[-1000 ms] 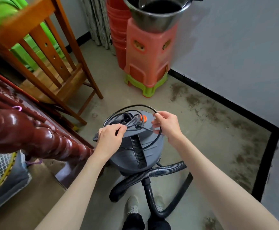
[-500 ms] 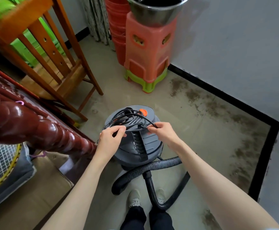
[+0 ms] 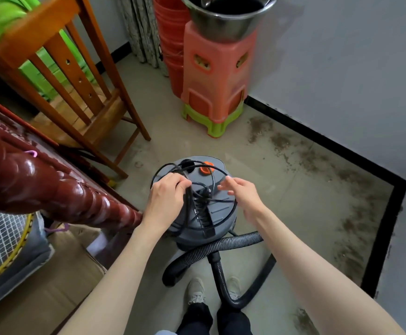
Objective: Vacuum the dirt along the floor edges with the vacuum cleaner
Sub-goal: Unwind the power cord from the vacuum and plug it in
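Observation:
A grey canister vacuum cleaner with an orange button stands on the floor in front of my feet. A black power cord lies in loose loops on its lid. My left hand grips a bundle of the cord at the lid's left side. My right hand hovers just right of the loops with fingers spread and relaxed, holding nothing. The ribbed black hose curls on the floor below the canister. Dark dirt is scattered along the black skirting by the right wall and corner.
Stacked pink and green plastic stools carrying a steel basin stand ahead by the wall. A wooden chair is at the left, a dark red carved bed rail nearer. A racket lies at lower left.
My right hand has let go of the cord and opened. The cord loops have spread wider over the lid. My left hand still holds its bundle.

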A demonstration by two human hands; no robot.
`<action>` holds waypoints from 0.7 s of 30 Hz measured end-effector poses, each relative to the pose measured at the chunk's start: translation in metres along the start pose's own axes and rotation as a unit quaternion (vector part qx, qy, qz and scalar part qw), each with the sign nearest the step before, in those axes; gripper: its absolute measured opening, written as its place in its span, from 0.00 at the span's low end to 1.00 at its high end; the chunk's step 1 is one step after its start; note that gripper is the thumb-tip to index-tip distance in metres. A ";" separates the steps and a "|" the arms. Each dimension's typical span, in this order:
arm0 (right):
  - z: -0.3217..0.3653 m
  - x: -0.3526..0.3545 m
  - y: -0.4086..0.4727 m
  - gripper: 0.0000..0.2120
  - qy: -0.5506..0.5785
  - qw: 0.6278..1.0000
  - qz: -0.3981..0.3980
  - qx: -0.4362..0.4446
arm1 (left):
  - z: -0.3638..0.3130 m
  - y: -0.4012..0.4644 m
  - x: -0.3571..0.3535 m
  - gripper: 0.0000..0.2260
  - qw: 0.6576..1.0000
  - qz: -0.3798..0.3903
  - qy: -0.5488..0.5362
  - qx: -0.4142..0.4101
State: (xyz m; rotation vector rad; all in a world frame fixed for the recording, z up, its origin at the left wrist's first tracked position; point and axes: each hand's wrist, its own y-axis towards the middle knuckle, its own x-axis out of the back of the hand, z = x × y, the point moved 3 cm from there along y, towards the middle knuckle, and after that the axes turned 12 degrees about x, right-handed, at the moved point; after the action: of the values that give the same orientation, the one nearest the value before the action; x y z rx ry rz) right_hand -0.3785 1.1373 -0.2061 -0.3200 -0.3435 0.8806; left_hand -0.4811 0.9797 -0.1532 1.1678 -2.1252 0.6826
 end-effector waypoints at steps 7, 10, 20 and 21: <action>0.020 0.014 0.019 0.12 0.054 0.997 -0.058 -0.006 | -0.002 0.004 0.021 0.07 0.999 -0.033 0.007 -0.015; 0.020 0.009 0.022 0.10 0.050 0.999 -0.007 -0.020 | -0.015 0.006 0.031 0.07 0.998 -0.064 -0.022 -0.022; 0.031 0.000 0.005 0.13 -0.029 0.999 0.007 0.041 | -0.036 0.024 0.040 0.12 0.970 -0.050 -0.227 0.069; 0.038 0.000 0.001 0.10 0.013 0.999 0.011 0.042 | -0.037 0.023 0.039 0.11 0.972 -0.046 -0.219 0.064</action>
State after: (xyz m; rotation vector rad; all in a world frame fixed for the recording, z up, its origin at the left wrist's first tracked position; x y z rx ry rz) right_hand -0.3947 1.1427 -0.1723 -0.2577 -0.2781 0.9097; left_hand -0.5081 0.9942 -0.1034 1.5976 -2.3918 0.5643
